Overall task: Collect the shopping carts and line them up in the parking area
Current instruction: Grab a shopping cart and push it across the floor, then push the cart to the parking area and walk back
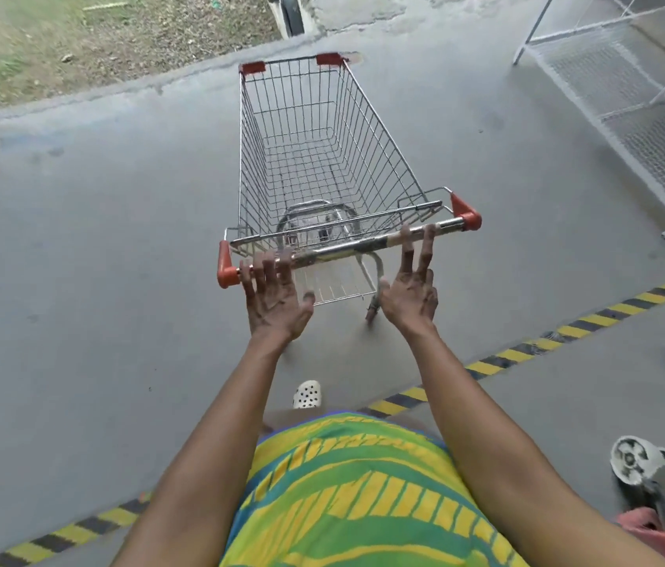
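Concrete floor (98,239) lying open ahead; wire shopping cart (322,149), orange-capped handle (347,249); both hands' fingers (267,276) spreading straight, tips touching it.

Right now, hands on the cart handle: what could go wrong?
1. Both hands, left hand and right hand, lie open with only fingertips at the shopping cart handle bar, so the cart may roll free.
2. The wire shelving rack stands close on the right; a drifting cart could strike it.
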Demonstrator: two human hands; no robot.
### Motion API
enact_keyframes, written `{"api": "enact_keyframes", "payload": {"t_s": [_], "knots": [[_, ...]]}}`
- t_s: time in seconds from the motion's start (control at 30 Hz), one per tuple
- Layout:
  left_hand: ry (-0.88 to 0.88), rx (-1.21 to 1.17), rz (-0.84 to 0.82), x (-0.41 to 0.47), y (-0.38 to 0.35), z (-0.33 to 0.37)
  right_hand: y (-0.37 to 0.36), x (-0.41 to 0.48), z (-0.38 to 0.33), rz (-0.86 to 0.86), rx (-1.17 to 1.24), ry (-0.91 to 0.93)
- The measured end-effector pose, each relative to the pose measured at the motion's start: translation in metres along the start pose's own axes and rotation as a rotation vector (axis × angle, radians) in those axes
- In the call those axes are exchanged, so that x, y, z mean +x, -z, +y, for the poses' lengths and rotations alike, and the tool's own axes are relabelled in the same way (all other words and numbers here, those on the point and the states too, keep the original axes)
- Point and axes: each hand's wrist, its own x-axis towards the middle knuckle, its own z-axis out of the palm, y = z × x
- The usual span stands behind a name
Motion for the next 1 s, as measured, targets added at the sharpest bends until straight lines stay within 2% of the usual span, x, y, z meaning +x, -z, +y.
{"api": "enact_keyframes", "payload": {"t_s": [0.07,0.2,0.3,0.37,0.47,0.53,0.63,0.73,0.8,0.9,1.0], "knots": [[0.025,0.046,-0.051,-0.012,-0.003,0.007,0.005,0.001,0.007,-0.024,0.0,0.035],[0.132,-0.005,-0.076,-0.029,-0.006,0.028,0.014,-0.003,0.024,-0.079,0.038,0.108],[0.19,-0.067,-0.214,-0.041,-0.005,0.031,0.013,-0.011,0.035,-0.107,0.049,0.188],[0.235,-0.171,-0.328,-0.049,0.0,0.029,0.002,-0.026,0.047,-0.218,0.007,0.222],[0.378,-0.278,-0.489,-0.09,-0.006,0.024,-0.02,-0.056,0.061,-0.497,-0.16,0.295],[0.487,-0.297,-0.499,-0.143,-0.02,0.026,-0.031,-0.076,0.059,-0.696,-0.227,0.401],[0.716,-0.438,-0.53,-0.242,-0.036,0.034,-0.04,-0.108,0.046,-0.876,-0.207,0.471],[0.985,-0.608,-0.43,-0.347,-0.047,0.038,-0.055,-0.154,0.023,-0.967,-0.085,0.541],[1.189,-0.725,-0.318,-0.413,-0.048,0.045,-0.063,-0.189,0.007,-1.028,-0.091,0.64],[1.521,-0.947,-0.061,-0.503,-0.048,0.067,-0.068,-0.26,-0.011,-1.14,-0.137,0.796],[1.778,-1.126,0.235,-0.582,-0.049,0.087,-0.071,-0.344,-0.024,-1.261,-0.217,0.963]]}}
